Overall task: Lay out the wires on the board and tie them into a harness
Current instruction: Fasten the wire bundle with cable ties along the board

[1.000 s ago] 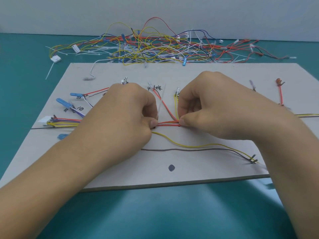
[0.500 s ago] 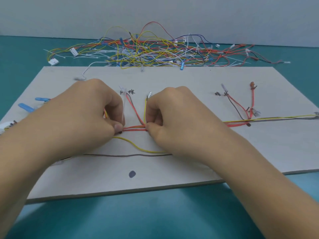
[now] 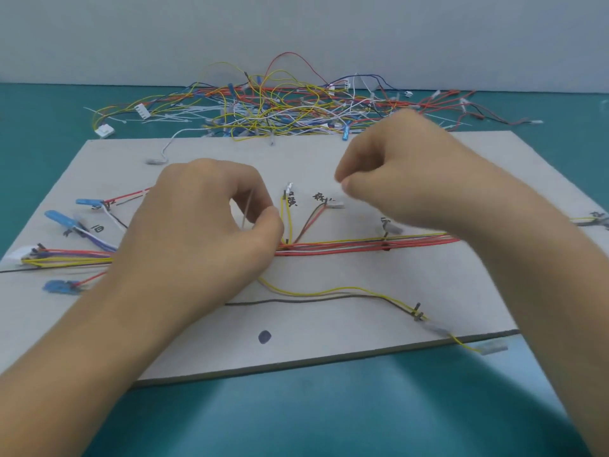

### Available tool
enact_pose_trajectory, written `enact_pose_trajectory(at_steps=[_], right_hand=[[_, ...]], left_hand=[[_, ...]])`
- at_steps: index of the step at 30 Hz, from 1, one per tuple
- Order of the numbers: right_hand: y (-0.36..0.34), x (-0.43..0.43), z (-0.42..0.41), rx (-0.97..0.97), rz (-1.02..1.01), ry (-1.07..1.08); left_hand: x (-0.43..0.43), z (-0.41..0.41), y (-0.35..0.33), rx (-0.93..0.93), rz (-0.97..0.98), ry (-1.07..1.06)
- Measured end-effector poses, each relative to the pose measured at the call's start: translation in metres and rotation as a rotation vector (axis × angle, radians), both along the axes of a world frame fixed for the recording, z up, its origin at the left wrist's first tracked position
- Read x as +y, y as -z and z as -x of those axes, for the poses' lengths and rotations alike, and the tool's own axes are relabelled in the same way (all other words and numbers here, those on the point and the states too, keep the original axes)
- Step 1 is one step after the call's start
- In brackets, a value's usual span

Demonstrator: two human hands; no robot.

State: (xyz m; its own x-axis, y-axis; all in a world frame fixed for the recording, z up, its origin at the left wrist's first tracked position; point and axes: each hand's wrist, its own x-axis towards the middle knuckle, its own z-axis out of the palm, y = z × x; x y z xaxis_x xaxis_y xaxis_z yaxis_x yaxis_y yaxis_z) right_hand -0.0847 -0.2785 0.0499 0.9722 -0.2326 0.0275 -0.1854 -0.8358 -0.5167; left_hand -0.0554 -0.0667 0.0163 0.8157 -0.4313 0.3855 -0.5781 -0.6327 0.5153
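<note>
While the left hand (image 3: pixel 204 225) pinches a tie (image 3: pixel 247 209) at the wire bundle (image 3: pixel 346 247), the right hand (image 3: pixel 405 173) hovers, grip unclear.

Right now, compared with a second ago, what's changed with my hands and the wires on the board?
The right hand let go of the red wire bundle and lifted away from it; it is blurred, so whether it holds anything is unclear. The left hand stays pinching the bundle's left end. The bundle, the loose yellow wire and the board lie as before.
</note>
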Motion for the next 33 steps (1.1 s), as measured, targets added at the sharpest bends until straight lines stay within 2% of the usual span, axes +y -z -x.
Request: enact_pose_trajectory(at_steps=[5,11,15,19,26,29,33], right_hand=[[0.002,-0.054,-0.032,-0.031,0.075,0.218],[0.018,-0.102,-0.080,-0.065,0.116,0.343],[0.018,-0.106,-0.101,0.060,0.079,0.403],[0.012,-0.101,-0.120,0.240,0.095,0.363],[0.005,-0.091,-0.142,0.426,0.118,0.347],[0.009,-0.095,-0.142,0.401,0.067,0.385],[0.015,-0.109,-0.142,0.282,-0.099,0.457]], left_hand=[[-0.003,-0.006,0.005,-0.008,0.035,-0.023],[-0.003,-0.010,0.013,-0.001,0.031,-0.039],[-0.003,-0.015,0.016,0.006,0.017,-0.061],[-0.002,-0.018,0.019,0.016,0.024,-0.064],[-0.001,-0.019,0.019,0.027,0.022,-0.064],[-0.001,-0.019,0.018,0.037,0.032,-0.056],[-0.001,-0.019,0.018,0.040,0.013,-0.060]])
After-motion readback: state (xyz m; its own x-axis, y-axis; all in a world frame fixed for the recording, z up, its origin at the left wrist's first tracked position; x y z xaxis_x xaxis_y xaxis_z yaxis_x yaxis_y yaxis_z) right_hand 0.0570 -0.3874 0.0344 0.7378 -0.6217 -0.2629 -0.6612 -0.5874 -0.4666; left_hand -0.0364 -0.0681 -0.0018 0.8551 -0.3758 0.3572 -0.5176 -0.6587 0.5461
